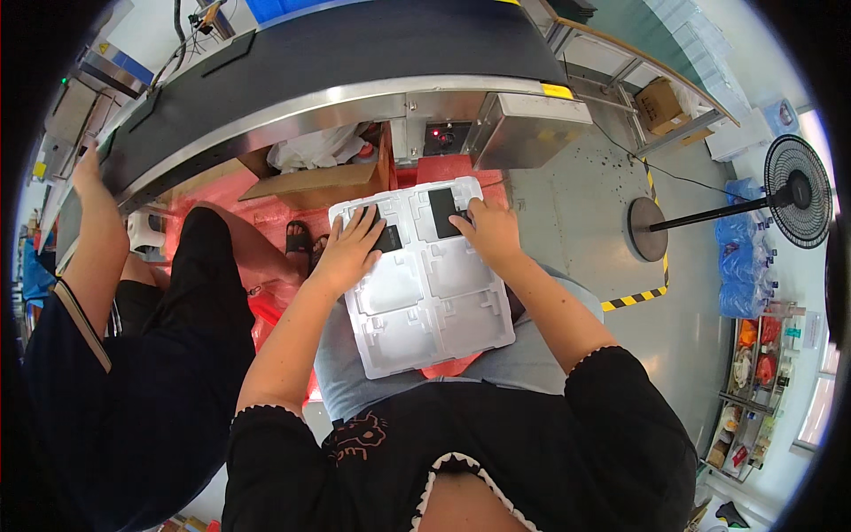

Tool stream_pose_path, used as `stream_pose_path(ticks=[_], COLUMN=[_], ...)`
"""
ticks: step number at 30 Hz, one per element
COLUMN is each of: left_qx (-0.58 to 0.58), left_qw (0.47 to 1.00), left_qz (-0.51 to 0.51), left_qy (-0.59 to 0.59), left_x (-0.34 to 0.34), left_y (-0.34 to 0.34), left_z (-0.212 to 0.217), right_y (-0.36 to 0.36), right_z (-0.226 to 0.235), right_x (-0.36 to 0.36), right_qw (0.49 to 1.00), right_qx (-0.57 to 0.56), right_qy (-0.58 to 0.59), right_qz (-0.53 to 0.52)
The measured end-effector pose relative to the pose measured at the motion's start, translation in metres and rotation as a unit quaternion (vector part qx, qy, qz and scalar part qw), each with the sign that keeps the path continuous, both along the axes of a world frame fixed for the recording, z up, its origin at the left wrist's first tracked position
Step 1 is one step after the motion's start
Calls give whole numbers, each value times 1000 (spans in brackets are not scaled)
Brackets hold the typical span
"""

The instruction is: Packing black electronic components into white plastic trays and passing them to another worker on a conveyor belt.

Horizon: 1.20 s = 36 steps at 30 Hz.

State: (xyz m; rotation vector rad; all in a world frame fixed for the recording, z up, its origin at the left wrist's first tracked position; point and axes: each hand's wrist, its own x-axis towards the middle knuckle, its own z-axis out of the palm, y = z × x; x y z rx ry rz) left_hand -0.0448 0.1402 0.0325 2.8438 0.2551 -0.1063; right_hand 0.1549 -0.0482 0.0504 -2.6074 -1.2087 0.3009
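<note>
A white moulded plastic tray (388, 285) with several compartments rests on my lap. One flat black rectangular piece (390, 238) lies in its far left compartment, partly covered by my left hand (349, 253). That hand's fingers are spread over the piece and the tray wall. In the far right compartment is a second flat black piece (441, 211). My right hand (493, 232) is closed at this piece's right side, the thumb over its surface and the fingers bent by the tray's edge. The nearer compartments hold nothing visible.
A dark conveyor belt (355, 49) with a metal frame runs across ahead. Beneath it stands an open cardboard box (310, 188) with white plastic bags. At left sits a co-worker (133, 381), one arm at the belt. A black fan (789, 195) stands to the right.
</note>
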Motion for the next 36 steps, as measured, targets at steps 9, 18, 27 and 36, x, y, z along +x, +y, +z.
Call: stream_pose_path(ticks=[9,18,27,36], left_qx=[100,15,162,206], left_qw=[986,972,807,841], left_qz=[134,136,154,497], left_qy=[-26,-189,-546,-55], left_x=[6,-3,50,126], left_y=[-46,-34,113,246], left_z=[-19,24,174,193], right_y=[-29,125,296,224], right_z=[-22,193,207,223], right_x=[-18,4,112,94], right_qw=[954,853,955,954], right_qx=[-21,344,32,152], right_qy=[-146,-49,-133,-216], right_qz=[259,389,264,143])
